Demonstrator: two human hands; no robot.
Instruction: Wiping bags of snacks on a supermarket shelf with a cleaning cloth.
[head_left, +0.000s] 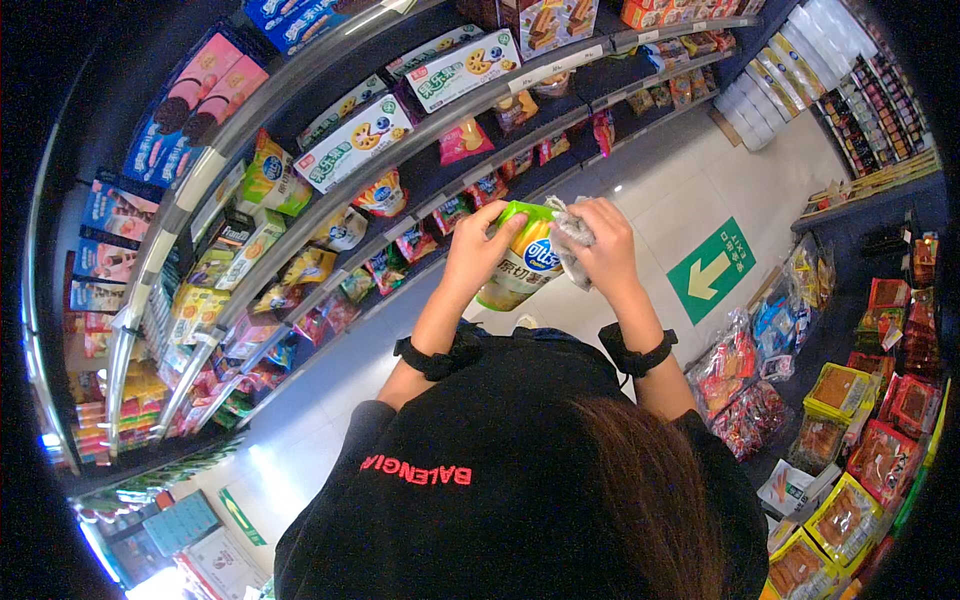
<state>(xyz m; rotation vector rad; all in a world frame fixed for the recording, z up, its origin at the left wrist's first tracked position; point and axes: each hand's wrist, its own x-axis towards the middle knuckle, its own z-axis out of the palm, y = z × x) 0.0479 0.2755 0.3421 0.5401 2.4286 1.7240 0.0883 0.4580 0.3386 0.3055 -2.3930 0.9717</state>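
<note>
My left hand (480, 244) grips the upper side of a green and yellow snack tub (521, 259), its thumb near the green rim. The tub is tilted, with a blue oval logo and writing on its front. Bunched in my right hand (604, 244) is a grey cloth (571, 251), pressed against the tub's right side. Both hands are held out over the floor aisle, beside the snack shelves. Black bands circle both forearms. The underside of the tub and part of the cloth are hidden.
Curved shelves (465, 176) with snack boxes and bags run along the left. A similar green and yellow tub (276, 176) stands on one. Packaged foods (840, 390) fill a display at right. A green floor sign (711, 270) marks the aisle.
</note>
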